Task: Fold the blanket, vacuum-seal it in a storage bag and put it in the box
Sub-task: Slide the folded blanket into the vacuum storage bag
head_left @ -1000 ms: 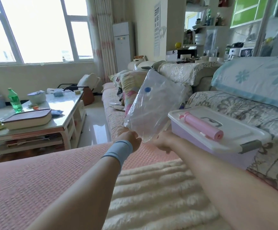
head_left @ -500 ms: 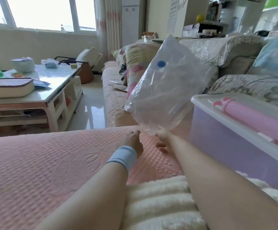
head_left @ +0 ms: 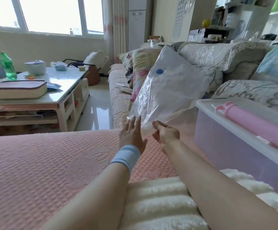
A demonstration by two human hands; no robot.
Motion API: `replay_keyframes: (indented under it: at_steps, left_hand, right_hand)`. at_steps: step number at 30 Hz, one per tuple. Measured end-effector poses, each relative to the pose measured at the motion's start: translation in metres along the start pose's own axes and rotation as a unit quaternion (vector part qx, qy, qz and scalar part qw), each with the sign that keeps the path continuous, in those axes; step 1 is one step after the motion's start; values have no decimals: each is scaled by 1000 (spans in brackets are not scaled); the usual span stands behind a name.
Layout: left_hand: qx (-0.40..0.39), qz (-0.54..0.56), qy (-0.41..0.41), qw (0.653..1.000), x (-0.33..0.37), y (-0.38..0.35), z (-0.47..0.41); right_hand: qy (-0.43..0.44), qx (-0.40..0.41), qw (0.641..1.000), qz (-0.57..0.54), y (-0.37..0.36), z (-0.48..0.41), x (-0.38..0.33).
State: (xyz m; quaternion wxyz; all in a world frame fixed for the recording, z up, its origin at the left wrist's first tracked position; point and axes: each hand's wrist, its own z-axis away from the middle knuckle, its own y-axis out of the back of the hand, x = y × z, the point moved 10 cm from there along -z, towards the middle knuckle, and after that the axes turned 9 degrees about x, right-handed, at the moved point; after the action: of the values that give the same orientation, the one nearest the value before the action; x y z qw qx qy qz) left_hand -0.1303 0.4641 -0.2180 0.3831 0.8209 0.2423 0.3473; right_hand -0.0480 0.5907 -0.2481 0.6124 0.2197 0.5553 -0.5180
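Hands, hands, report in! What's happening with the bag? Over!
Left hand open, at the storage bag; right hand pinches its lower edge. Bag empty, held up. Box lidded, pink pump on top.

- Pink sofa cover (head_left: 43, 163): broad flat surface left of the left hand (head_left: 131, 135); open passage out to its front edge.
- Storage bag (head_left: 168, 97): tilted in the air just ahead of both hands, lower edge at the right hand (head_left: 166, 135); blocks the way forward.
- Box (head_left: 231, 156), lid on, pink pump (head_left: 259, 128) lying on top: walls off the right side, near the right forearm.
- Blanket (head_left: 159, 205): low, under both forearms; open air above.
- Floor strip (head_left: 95, 113): narrow gap between coffee table (head_left: 63, 97) and sofa.
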Motion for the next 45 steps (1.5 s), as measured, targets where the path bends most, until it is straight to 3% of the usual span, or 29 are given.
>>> replay_keyframes:
  at_steps: [5, 8, 13, 15, 17, 19, 21, 23, 27, 31, 35, 40, 43, 45]
  left_hand:
    - [61, -11, -83, 995, 4, 90, 16]
    - [6, -20, -132, 991, 3, 125, 44]
    - [-71, -67, -169, 981, 2, 183, 85]
    - [-73, -90, -139, 983, -7, 210, 104]
    - [-89, -6, -59, 994, -23, 238, 127]
    - [-177, 108, 22, 978, -34, 252, 160]
    - [-273, 134, 69, 950, -39, 262, 193]
    - [-295, 120, 81, 944, -45, 286, 214]
    - [-226, 203, 122, 945, -65, 346, 234]
    - [-143, 342, 172, 912, -87, 399, 258]
    - [19, 204, 172, 964, -122, 468, 281]
    - [94, 82, 125, 984, -129, 534, 313]
    - [121, 0, 80, 989, -115, 568, 324]
    - [79, -47, 53, 994, -101, 570, 328]
  right_hand:
    - [-75, -132, 988, -2, -18, 82, 0]
    - [-96, -171, 979, 45, -23, 133, 0]
    - [-96, -163, 979, 82, -29, 193, -10]
    - [-62, -174, 976, 112, -35, 215, -15]
    - [-2, -172, 972, 160, -37, 241, -23]
    - [69, -188, 957, 209, -47, 274, -35]
    - [140, -213, 937, 241, -61, 311, -46]
    - [194, -241, 913, 267, -77, 349, -50]
    - [176, -297, 897, 278, -97, 414, -30]
    - [62, -398, 904, 140, -115, 485, -15]
    - [-65, -467, 882, 11, -145, 559, -3]
    - [-66, -512, 850, 110, -141, 601, 11]
    - [-44, -439, 881, 170, -123, 599, 10]
    - [-33, -386, 911, 144, -110, 593, 4]
